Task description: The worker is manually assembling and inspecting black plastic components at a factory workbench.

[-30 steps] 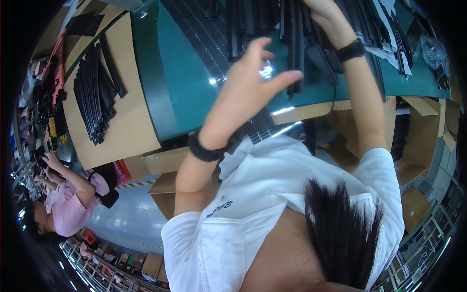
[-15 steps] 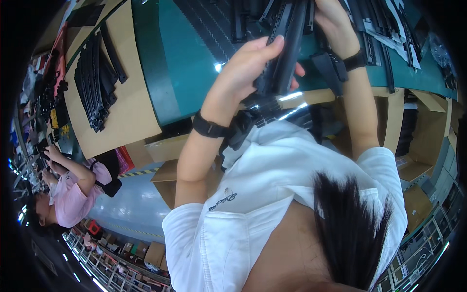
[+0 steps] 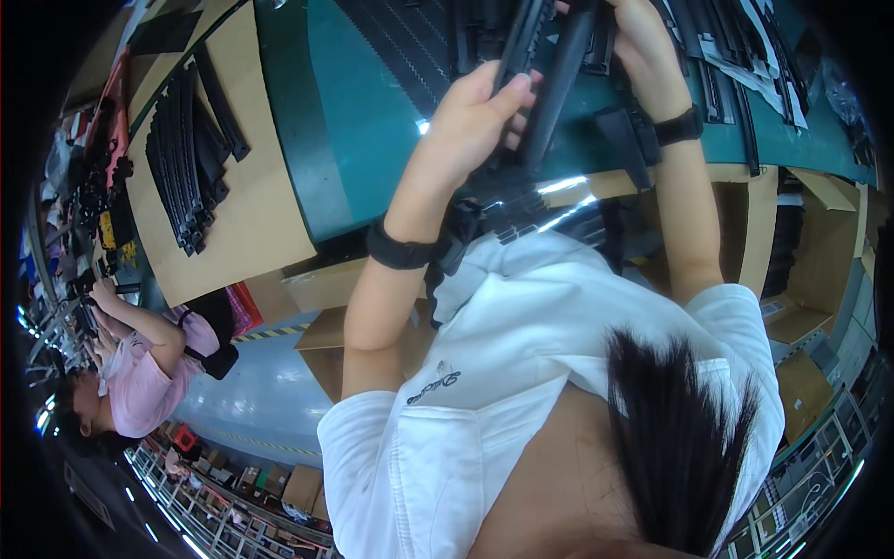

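Observation:
My left hand [image 3: 475, 116] is closed around a long black plastic strip [image 3: 523, 42] with a notched edge, held above the green table. Just to its right, a smoother black bar [image 3: 557, 88] slants down toward me, a narrow gap between the two. My right hand [image 3: 644, 47] grips the bar's far end near the top edge of the picture, where its fingers are partly cut off. Both wrists carry black bands with a dark device. Beyond the left hand, several black toothed strips [image 3: 396, 42] lie side by side on the table.
The green table [image 3: 326, 112] bears a cardboard sheet [image 3: 256, 219] with several black strips [image 3: 177, 158] at left. More black strips [image 3: 736, 56] and white paper lie at right. Open cardboard boxes [image 3: 805, 312] stand below the right edge. A person in pink [image 3: 144, 382] works at far left.
The notched strip and the smooth bar, close together before, now show a gap between them. My left hand has shifted slightly up and left; the smooth bar's near end has moved slightly.

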`<state>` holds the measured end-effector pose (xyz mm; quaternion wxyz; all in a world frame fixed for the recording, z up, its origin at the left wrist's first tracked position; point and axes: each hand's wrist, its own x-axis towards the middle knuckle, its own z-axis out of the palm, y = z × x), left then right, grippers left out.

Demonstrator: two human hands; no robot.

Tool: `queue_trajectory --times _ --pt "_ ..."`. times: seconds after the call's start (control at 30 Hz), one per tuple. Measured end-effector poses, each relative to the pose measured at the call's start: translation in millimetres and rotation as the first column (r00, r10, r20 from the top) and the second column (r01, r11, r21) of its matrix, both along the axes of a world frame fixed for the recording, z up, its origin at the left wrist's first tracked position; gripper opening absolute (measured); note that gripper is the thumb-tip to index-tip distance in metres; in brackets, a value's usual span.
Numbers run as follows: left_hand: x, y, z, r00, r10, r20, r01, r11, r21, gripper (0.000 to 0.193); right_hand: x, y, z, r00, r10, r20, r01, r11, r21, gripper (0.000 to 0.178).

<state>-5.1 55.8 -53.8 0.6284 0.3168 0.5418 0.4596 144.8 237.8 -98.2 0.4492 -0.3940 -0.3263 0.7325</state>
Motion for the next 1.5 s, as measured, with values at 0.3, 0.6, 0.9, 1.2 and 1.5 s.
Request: queue_trajectory --times 0.3,0.6,0.9,1.2,1.5 --pt "-53 -26 35 0.593 0.118 -0.796 0.194 0.939 0.284 0.045 18 -27 51 0.972 0.193 0.133 -0.223 0.936 0.274 0.033" --pt "-71 -8 100 0.893 0.076 -0.443 0.095 0.931 0.351 0.028 -32 -56 70 0.655 0.722 0.222 -0.747 0.575 0.334 0.053" --pt "-54 31 21 0.845 0.161 -0.509 0.237 0.742 0.627 0.086 -35 -46 113 0.6 0.52 -0.607 -0.649 0.761 0.01 0.025" --pt "-31 22 13 0.893 0.255 -0.37 -0.129 0.934 0.334 0.03 -23 -14 67 0.8 0.246 -0.547 -0.386 0.91 -0.155 0.024" --pt "-8 -22 38 0.795 -0.064 -0.603 0.167 0.979 0.116 0.043 -35 -33 35 0.976 0.036 -0.216 -0.019 0.997 0.08 0.024"
